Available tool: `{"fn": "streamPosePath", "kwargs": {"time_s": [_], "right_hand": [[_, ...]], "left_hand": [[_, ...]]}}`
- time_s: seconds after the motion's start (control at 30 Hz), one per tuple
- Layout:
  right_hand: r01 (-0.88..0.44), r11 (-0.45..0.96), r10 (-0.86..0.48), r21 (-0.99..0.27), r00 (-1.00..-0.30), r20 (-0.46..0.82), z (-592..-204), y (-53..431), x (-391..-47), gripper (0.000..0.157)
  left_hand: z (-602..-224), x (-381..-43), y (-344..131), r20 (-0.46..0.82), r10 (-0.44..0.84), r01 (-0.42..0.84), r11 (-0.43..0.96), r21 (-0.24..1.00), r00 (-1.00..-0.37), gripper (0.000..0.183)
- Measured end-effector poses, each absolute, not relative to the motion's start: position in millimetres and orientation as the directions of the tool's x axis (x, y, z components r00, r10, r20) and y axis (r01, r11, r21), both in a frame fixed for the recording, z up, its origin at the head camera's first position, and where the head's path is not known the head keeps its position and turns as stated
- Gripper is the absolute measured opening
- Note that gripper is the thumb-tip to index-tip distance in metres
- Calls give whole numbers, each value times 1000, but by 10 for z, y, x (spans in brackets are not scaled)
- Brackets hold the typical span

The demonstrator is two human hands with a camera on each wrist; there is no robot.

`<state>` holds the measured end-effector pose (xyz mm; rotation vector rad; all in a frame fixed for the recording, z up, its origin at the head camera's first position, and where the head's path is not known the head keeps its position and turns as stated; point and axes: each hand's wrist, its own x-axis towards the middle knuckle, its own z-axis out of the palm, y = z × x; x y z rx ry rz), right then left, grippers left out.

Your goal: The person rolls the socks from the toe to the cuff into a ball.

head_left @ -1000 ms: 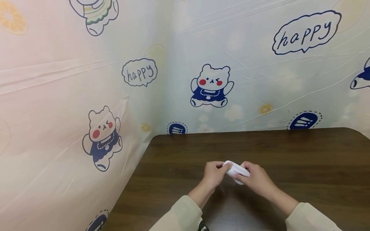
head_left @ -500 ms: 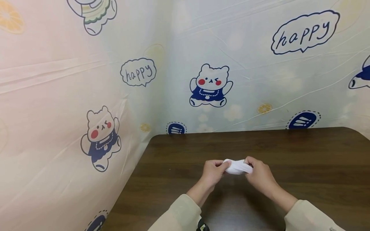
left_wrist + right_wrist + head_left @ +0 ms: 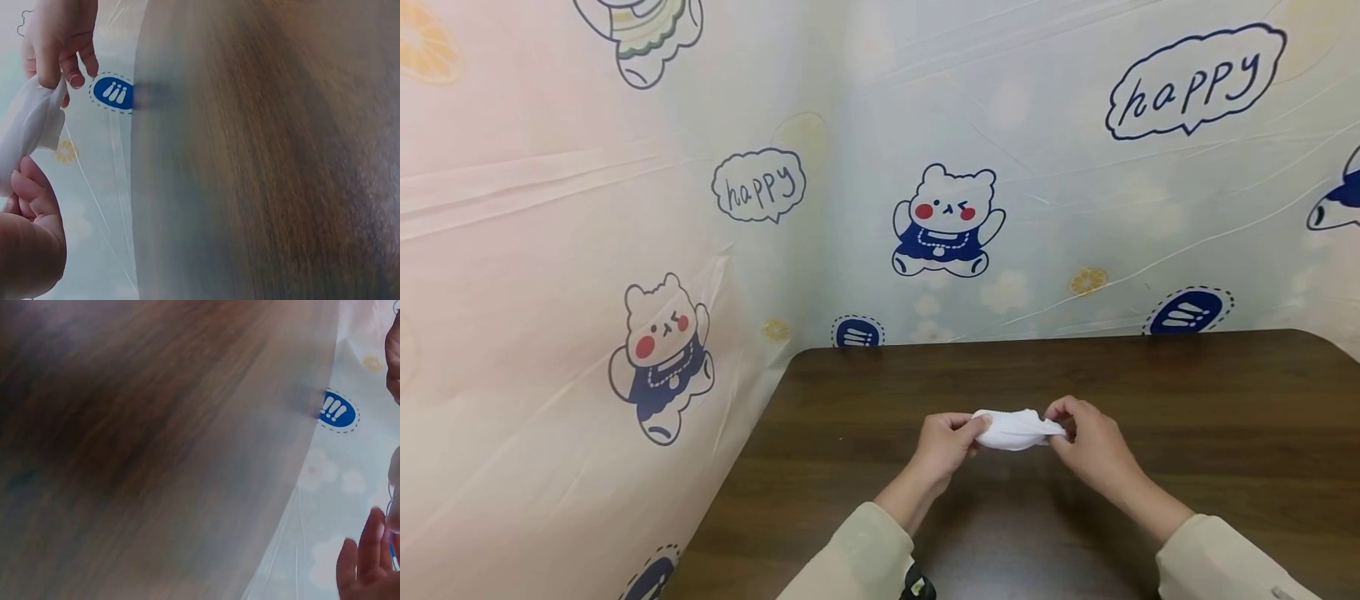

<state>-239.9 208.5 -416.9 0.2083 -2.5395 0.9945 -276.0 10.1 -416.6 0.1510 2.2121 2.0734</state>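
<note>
A soft white bundle of folded cloth (image 3: 1013, 430) is stretched sideways between both hands above the table. My left hand (image 3: 946, 443) pinches its left end, thumb on top. At the other end, my right hand (image 3: 1096, 446) pinches a narrow, pulled-out tip of the cloth. Overlapping layers of the white cloth (image 3: 28, 125) show in the left wrist view, between the left hand (image 3: 34, 231) below and the right hand (image 3: 59, 40) above. Only a sliver of the cloth (image 3: 394, 487) enters the right wrist view, beside the right hand (image 3: 372, 565).
Beneath the hands lies a dark brown wooden table (image 3: 850, 450) with rounded corners. A pale curtain (image 3: 1037, 125) printed with bears and "happy" bubbles hangs along the back and left. A dark band (image 3: 917, 583) sits by the left sleeve (image 3: 857, 554).
My right hand has moved right and slightly up, drawing one end of the cloth out. The bundle has gone from slanted and compact to longer and nearly level. The left hand has shifted slightly left.
</note>
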Motion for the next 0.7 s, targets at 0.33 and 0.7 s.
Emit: {"fn": "streamPosePath", "kwargs": {"time_s": [0.33,0.7], "right_hand": [[-366,673,-47,-643,-889,456,-4140,2048,-2352,29],[-458,412,-281,-788,-886,368,-4138,2140,-2341,13]], "left_hand": [[-4194,-2783,32,-37,201,-20,85,996,-979,26],[-4202,-2833,25,-35,196,-34,12,999,-980,25]]}}
